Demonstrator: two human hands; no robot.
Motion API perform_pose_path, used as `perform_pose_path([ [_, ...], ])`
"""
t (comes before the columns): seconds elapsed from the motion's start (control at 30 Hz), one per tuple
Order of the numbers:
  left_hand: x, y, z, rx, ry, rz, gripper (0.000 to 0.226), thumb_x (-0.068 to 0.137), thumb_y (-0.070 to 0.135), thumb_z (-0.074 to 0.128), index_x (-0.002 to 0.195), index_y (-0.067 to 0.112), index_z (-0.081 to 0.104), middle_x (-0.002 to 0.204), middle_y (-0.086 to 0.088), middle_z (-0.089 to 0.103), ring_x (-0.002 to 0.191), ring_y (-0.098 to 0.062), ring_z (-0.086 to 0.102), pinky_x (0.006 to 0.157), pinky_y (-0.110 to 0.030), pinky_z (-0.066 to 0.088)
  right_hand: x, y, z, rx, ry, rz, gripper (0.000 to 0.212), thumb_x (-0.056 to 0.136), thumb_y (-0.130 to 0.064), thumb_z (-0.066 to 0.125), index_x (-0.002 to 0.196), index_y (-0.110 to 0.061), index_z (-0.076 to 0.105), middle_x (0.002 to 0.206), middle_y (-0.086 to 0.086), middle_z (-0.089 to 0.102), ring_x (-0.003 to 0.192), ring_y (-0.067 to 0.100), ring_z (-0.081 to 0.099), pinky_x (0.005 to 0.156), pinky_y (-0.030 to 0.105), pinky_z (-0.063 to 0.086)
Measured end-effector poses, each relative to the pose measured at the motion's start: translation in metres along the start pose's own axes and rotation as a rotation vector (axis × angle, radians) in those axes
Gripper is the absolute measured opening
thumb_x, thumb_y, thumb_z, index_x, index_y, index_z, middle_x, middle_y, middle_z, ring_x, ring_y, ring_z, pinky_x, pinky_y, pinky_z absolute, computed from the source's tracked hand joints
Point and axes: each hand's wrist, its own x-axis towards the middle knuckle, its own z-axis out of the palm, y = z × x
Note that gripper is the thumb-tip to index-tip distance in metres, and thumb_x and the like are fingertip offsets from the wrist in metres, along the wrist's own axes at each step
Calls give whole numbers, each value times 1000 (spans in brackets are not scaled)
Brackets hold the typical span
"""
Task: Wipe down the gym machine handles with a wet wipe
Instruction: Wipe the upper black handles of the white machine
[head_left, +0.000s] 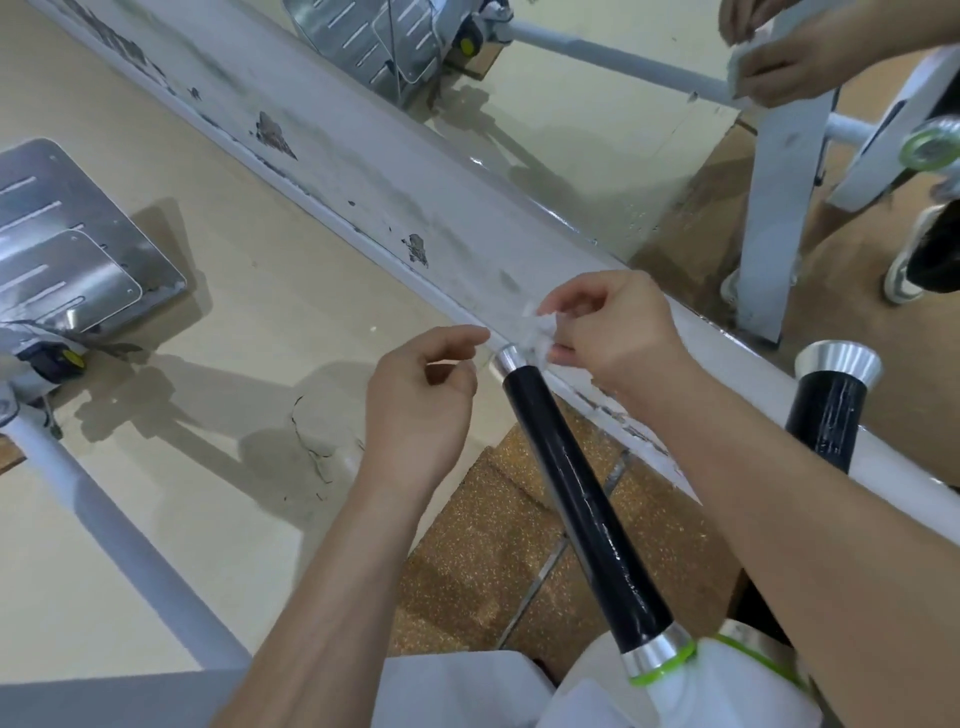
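A black gym machine handle (576, 499) with silver end caps runs from bottom right up to the centre. My right hand (613, 327) pinches a crumpled white wet wipe (537, 335) just above the handle's far silver tip (506, 358). My left hand (421, 400) hovers to the left of that tip with fingers loosely curled and holds nothing. A second black handle (826, 410) with a flared silver cap stands at the right.
A wall mirror (571, 104) with a chipped white ledge (363, 171) crosses the view and reflects my hands and the machine frame. A metal foot plate (67, 244) and a white frame tube (114, 545) lie at the left. Orange speckled floor mats (488, 545) lie below.
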Motion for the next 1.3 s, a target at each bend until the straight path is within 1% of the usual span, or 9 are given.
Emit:
perform_pose_path([
  [0.07, -5, 0, 2, -28, -15, -14, 42, 87, 0, 53, 85, 37, 74, 86, 12, 68, 74, -24, 60, 75, -43, 55, -6, -2, 1, -165, -58, -73, 19, 79, 5, 64, 74, -11, 74, 60, -3, 54, 59, 15, 60, 48, 19, 53],
  [0.17, -13, -2, 10, 1, -51, -66, 37, 89, 5, 53, 86, 35, 74, 86, 4, 69, 75, -30, 61, 78, -49, 55, -6, -3, 6, -332, -87, -59, 21, 76, 6, 66, 81, -13, 74, 78, 4, 67, 74, 20, 69, 67, 31, 60],
  [0.37, -18, -2, 14, 14, -95, -46, 22, 91, 18, 58, 89, 35, 70, 99, 6, 69, 88, -11, 66, 80, -26, 50, -8, -8, -20, 260, -302, 222, 11, 82, 6, 66, 86, 16, 65, 90, 23, 68, 70, 23, 72, 68, 29, 60],
  [0.57, -22, -3, 20, 113, -96, 31, 16, 89, 22, 61, 94, 33, 71, 104, 12, 62, 81, 5, 59, 76, -17, 47, -20, -2, -17, -151, -237, 175, 25, 77, 16, 63, 66, -6, 66, 66, 8, 62, 60, 18, 64, 53, 24, 59],
  [0.67, -23, -4, 23, 104, -78, 34, 18, 88, 18, 62, 96, 30, 73, 106, 8, 62, 81, 3, 60, 80, -21, 49, -22, 6, -31, -27, -229, 222, 16, 80, 12, 64, 73, -2, 68, 70, 10, 63, 55, 18, 65, 51, 23, 58],
  [0.83, -26, -2, 29, 111, -50, 49, 22, 87, 16, 63, 90, 37, 69, 106, 9, 60, 80, 14, 55, 71, -6, 41, -22, 7, -6, -66, -108, 98, 7, 82, -4, 68, 76, -5, 71, 95, 15, 71, 86, 31, 70, 75, 43, 60],
  [1.0, -25, -1, 30, 125, -33, 78, 30, 85, 16, 65, 83, 45, 64, 105, 8, 61, 80, 10, 55, 73, -10, 41, -31, 3, -27, -237, -314, 158, 7, 83, 5, 62, 83, 1, 68, 73, 16, 66, 67, 26, 69, 66, 33, 61],
  [1.13, -24, -1, 30, 140, -49, 85, 28, 86, 15, 64, 86, 42, 66, 105, 8, 59, 79, 11, 54, 73, -9, 41, -25, -1, -18, -302, -251, -16, 16, 87, -7, 63, 99, 1, 71, 98, 23, 69, 92, 32, 68, 84, 40, 57],
  [1.3, -25, -2, 34, 166, -48, 82, 27, 88, 12, 59, 91, 37, 68, 105, 6, 53, 81, 10, 51, 69, 2, 36, -37, 4, -30, -507, -441, -28, 17, 81, -2, 63, 95, 3, 72, 81, 19, 73, 84, 31, 71, 81, 43, 57],
])
